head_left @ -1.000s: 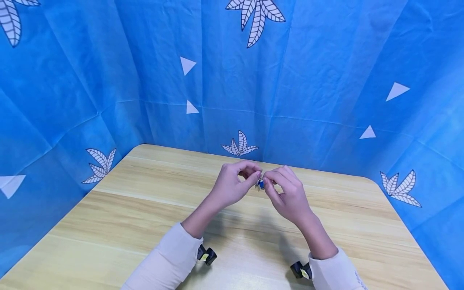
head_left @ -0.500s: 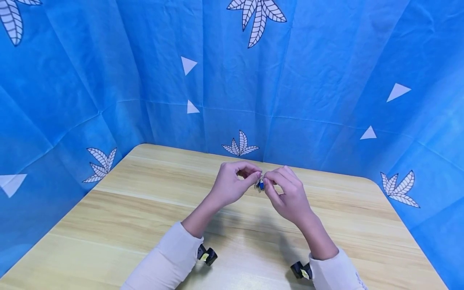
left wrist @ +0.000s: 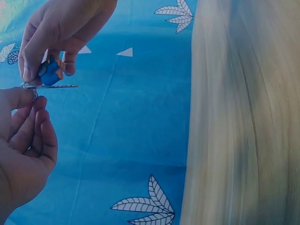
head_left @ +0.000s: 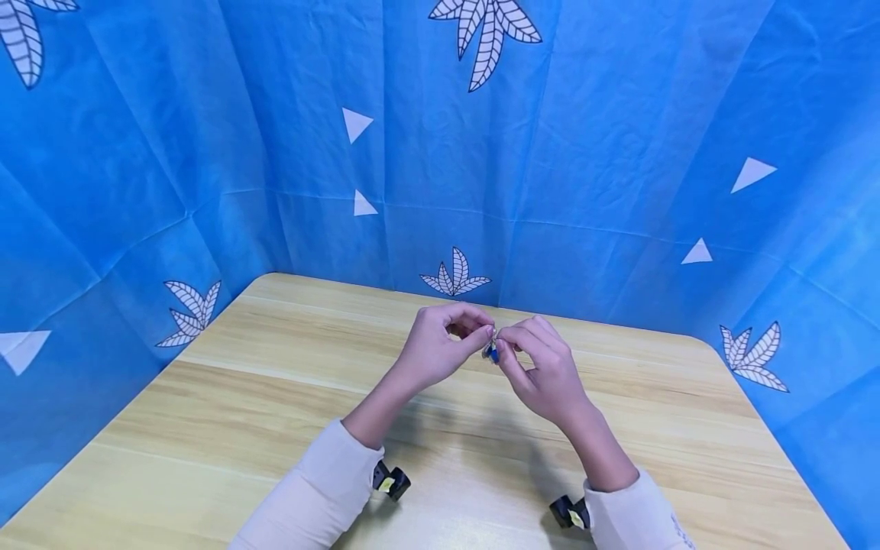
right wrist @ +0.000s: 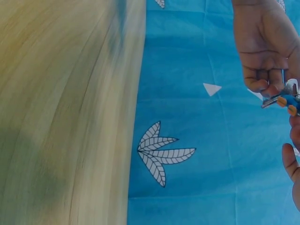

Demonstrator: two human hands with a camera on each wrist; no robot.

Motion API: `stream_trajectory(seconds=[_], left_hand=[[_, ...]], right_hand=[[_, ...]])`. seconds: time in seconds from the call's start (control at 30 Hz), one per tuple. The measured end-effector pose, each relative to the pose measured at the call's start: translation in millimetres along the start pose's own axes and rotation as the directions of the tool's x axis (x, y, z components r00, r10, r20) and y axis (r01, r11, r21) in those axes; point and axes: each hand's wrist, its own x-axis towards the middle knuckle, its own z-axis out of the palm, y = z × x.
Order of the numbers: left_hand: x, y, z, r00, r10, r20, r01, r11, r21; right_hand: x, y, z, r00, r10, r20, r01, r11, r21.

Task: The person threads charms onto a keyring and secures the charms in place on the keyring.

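Observation:
A small key ring with a blue and orange charm (left wrist: 50,74) and flat silver metal pieces that look like keys (left wrist: 63,86) is held up above the table, between both hands. My left hand (head_left: 440,347) pinches the metal ring part between thumb and fingertips. From the other side, my right hand (head_left: 539,363) pinches the same bunch with its thumb and index finger. The fingertips of the two hands almost meet. In the right wrist view the charm (right wrist: 291,104) sits at the right edge, partly cut off. Exactly which metal part each hand grips is hidden by the fingers.
A light wood table (head_left: 241,412) lies below the hands. Blue cloth with white leaf and triangle prints (head_left: 440,168) hangs around its back and sides. Black wrist devices (head_left: 393,483) sit at both cream sleeves (head_left: 323,481).
Both hands stay at nearly the same spot and keep their pinch. The blue charm has shifted and turned slightly between the fingertips; the right hand has moved a touch to the left.

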Motion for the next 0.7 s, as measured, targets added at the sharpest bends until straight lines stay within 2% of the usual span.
stream_trajectory(seconds=[0.27,0.7], left_hand=[[0.2,-0.1,-1.5,1.000,-0.019,0.005,0.019,1.000,0.018],[-0.2,1.1,-1.1,0.999,-0.027,-0.024,0.026,0.999,-0.035]], right_hand=[[-1.4,-0.2,-1.5,0.999,0.044,0.025,-0.044,0.999,0.007],[-0.6,0.1,-2.4,0.999,0.021,0.049,-0.020,1.000,-0.020]])
